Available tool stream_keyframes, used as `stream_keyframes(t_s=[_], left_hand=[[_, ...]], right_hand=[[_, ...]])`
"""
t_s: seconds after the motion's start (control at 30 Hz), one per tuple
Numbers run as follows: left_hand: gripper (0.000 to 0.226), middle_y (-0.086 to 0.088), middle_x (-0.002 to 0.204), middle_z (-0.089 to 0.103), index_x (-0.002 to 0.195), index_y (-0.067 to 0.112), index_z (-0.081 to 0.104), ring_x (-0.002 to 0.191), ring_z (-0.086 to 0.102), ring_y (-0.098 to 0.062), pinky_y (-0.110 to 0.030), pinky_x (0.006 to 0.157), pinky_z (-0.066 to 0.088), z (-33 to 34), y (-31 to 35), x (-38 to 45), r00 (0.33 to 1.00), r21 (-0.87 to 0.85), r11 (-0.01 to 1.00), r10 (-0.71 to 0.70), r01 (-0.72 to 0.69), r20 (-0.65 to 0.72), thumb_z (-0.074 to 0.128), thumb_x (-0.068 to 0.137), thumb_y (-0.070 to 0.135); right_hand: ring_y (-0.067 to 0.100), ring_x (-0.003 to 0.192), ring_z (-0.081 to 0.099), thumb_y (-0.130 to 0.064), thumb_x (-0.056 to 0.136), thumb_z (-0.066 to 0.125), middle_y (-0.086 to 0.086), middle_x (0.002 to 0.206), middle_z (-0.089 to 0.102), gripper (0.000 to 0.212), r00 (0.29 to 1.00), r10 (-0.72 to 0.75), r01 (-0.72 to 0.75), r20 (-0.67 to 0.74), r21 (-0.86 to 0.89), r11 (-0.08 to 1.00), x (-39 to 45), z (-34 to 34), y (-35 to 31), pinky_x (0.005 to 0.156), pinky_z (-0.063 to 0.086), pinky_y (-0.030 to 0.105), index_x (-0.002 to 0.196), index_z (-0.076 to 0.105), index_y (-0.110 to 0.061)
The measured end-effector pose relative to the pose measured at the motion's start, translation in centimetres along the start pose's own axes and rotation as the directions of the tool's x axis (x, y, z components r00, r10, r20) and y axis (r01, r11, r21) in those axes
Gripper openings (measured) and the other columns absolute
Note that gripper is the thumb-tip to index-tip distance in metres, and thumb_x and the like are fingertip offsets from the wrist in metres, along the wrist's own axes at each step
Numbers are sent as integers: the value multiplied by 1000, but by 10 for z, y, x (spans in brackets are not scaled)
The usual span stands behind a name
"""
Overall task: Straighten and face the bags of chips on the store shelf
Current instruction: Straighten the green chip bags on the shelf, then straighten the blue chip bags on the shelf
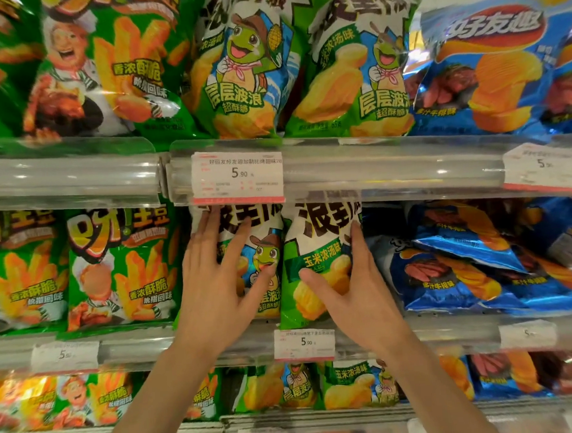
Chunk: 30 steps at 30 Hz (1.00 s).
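Two green turtle-print chip bags stand side by side on the middle shelf. My left hand [220, 280] lies flat with spread fingers on the front of the left bag [263, 251]. My right hand [352, 289] holds the right bag [316, 248]: its thumb presses the front and its fingers run up the bag's right edge. That bag leans a little to the left. The tops of both bags are hidden behind the upper shelf rail [375, 167].
Green fry-print bags [120, 270] stand upright to the left. Blue bags [481, 261] to the right lie slumped and overlapping. The shelves above and below hold more bags. Price tags [237, 175] sit on clear plastic rails at the shelf fronts.
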<state>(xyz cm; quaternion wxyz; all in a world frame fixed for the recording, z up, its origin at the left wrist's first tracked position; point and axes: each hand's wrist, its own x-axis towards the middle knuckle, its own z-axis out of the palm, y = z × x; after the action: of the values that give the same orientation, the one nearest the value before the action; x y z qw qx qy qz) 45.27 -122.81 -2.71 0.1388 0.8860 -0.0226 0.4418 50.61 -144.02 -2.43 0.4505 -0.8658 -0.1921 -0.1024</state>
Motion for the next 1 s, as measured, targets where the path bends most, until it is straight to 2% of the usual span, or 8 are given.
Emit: stream_keyframes(t_s=[0.17, 0.27, 0.37, 0.43, 0.57, 0.67, 0.87, 1.0], left_hand=[[54, -17, 152, 40, 135, 10, 59, 144, 33, -34, -51, 115, 31, -15, 6, -10, 996, -100, 995, -16, 8, -89, 68, 89, 35], [41, -11, 133, 54, 124, 8, 65, 125, 50, -25, -36, 105, 42, -25, 15, -21, 990, -224, 973, -77, 48, -122, 68, 89, 29], [31, 4, 114, 61, 122, 17, 63, 102, 63, -14, -27, 85, 53, -35, 26, -31, 979, -463, 864, -195, 200, 59, 64, 95, 31], [30, 14, 104, 65, 122, 24, 61, 98, 64, -12, -21, 80, 52, -37, 31, -39, 941, -565, 754, -253, 336, 223, 64, 94, 34], [28, 16, 97, 71, 118, 29, 62, 97, 67, -5, -13, 81, 50, -36, 33, -56, 873, -634, 601, -297, 485, 387, 65, 94, 17], [27, 10, 95, 73, 115, 31, 63, 92, 69, -8, -21, 81, 55, -31, 37, -67, 836, -656, 518, -348, 549, 424, 65, 92, 17], [26, 3, 92, 75, 114, 25, 64, 88, 70, -15, -28, 81, 57, -11, 73, -67, 831, -691, 465, -363, 554, 422, 63, 91, 12], [22, 2, 93, 74, 111, 28, 66, 88, 70, -18, -43, 84, 55, 5, 116, -61, 821, -705, 434, -402, 560, 405, 70, 90, 33]], right_hand=[[6, 148, 27, -88, 63, 62, -23, 162, 21, 121, 998, 64, -65, 13, 175, 982, -17, -7, 4, 121, 29, 44, 152, -12, -52], [-1, 142, 35, -78, 73, 63, -27, 153, 35, 101, 999, 40, -42, 12, 218, 975, -30, -11, 7, 119, 34, 40, 155, 14, -46], [-4, 140, 35, -69, 76, 60, -26, 152, 38, 85, 997, 82, -79, -9, 195, 978, -49, -18, 5, 118, 34, 33, 151, 34, -40], [-6, 135, 42, -64, 79, 60, -26, 145, 47, 74, 994, 110, -103, -25, 197, 975, -64, -24, 3, 113, 38, 27, 147, 42, -40], [1, 101, 68, -49, 80, 61, -18, 103, 73, 42, 984, 179, -168, -11, 281, 945, -91, -31, 8, 92, 56, 29, 119, 63, -34], [13, 86, 72, -37, 86, 63, -5, 90, 76, 26, 972, 233, -226, 12, 295, 928, -105, -36, 24, 84, 58, 39, 110, 67, -27], [11, 82, 72, -25, 94, 62, -6, 85, 77, 16, 959, 282, -264, -17, 295, 918, -111, -70, 60, 79, 56, 28, 109, 68, -28], [11, 79, 72, -14, 97, 61, -4, 82, 77, 16, 966, 260, -243, -19, 295, 924, -106, -110, 89, 74, 56, 25, 105, 70, -25]])
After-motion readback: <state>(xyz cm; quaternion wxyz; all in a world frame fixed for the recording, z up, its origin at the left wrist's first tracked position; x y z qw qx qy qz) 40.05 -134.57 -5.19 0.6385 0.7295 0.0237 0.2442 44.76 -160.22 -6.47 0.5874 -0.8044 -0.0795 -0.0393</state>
